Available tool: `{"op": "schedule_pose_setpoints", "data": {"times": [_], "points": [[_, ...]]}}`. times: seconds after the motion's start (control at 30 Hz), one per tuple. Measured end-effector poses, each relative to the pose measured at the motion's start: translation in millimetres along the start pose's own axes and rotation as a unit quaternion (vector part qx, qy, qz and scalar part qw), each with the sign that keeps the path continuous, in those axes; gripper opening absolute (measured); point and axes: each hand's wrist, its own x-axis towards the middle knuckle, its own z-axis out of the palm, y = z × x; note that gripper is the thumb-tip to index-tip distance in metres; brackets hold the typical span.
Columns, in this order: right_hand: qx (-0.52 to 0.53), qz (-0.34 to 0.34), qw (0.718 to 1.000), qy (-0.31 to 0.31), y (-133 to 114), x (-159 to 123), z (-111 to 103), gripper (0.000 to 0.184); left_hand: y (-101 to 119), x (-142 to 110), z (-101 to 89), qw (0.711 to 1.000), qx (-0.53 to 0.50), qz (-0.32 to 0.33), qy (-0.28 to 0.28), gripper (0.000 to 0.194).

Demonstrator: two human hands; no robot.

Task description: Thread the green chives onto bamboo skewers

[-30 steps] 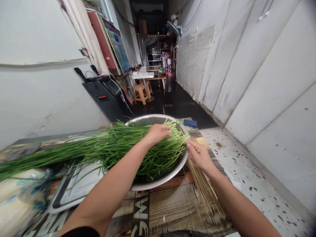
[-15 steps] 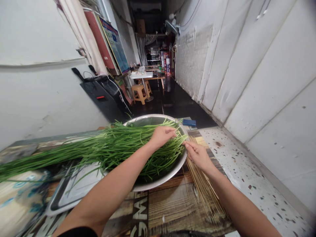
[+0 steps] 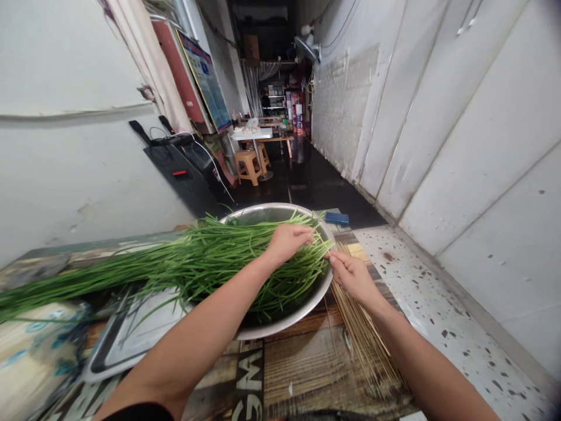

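Note:
Long garlic chives [image 3: 210, 251] are heaped across a metal basin [image 3: 302, 313], their pale stem ends at the right and green leaves trailing left past the rim. My left hand [image 3: 289, 241] lies over the heap with thumb and fingers pinched on chive stems near their pale ends. At the basin's right rim, my right hand [image 3: 350, 275] is closed, thumb against forefinger, on a thin bamboo skewer that reaches up toward the left fingertips. Many loose bamboo skewers [image 3: 362, 333] lie on the table below the right hand. The chives hide most of the basin's inside.
A metal tray [image 3: 105, 354] and a plastic-wrapped pale bundle [image 3: 35, 356] occupy the wood-patterned table's left. A blue box [image 3: 336, 218] sits beyond the basin. Farther back stand stools [image 3: 248, 166] and a white table [image 3: 252, 134]; a white wall [image 3: 473, 146] runs along the right.

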Motion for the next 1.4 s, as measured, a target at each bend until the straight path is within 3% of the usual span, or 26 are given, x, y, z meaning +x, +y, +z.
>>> {"op": "schedule_pose_setpoints", "data": {"times": [0.37,0.43,0.57,0.63,0.7,0.77,0.9,1.03,1.2,1.27,1.4], "points": [[-0.023,-0.001,1.0,0.007,2,1,0,0.038,-5,1,1.6,0.995,0.08,0.059,-0.024,0.022],[-0.019,0.003,1.0,0.009,2,1,0,0.038,-2,-1,0.1,0.989,0.1,0.09,-0.062,0.022],[-0.013,0.002,1.0,0.02,2,1,0,0.037,5,-1,-10.3,0.957,0.142,0.161,-0.196,0.026],[-0.014,0.001,1.0,0.026,3,1,0,0.037,5,2,-18.0,0.964,0.16,0.153,-0.147,0.03],[-0.016,0.004,0.999,0.03,2,1,0,0.037,0,7,-24.2,0.971,0.197,0.129,-0.04,0.031],[-0.02,0.006,0.999,0.032,2,1,1,0.036,-7,12,-25.9,0.958,0.26,0.115,0.018,0.028],[-0.018,0.005,0.999,0.032,2,1,1,0.037,-15,14,-13.7,0.924,0.358,0.135,0.009,0.02],[-0.02,-0.005,0.999,0.032,4,2,1,0.037,-9,11,2.9,0.917,0.373,0.135,0.036,0.021],[-0.051,-0.001,0.998,0.023,1,1,-1,0.037,-3,11,4.4,0.929,0.364,0.062,-0.001,0.016],[-0.052,0.002,0.998,0.02,1,1,-1,0.037,-4,13,0.3,0.939,0.339,0.053,0.015,0.016],[-0.045,0.0,0.999,0.019,4,2,-1,0.037,-7,17,-9.7,0.981,0.191,0.038,0.023,0.024]]}}
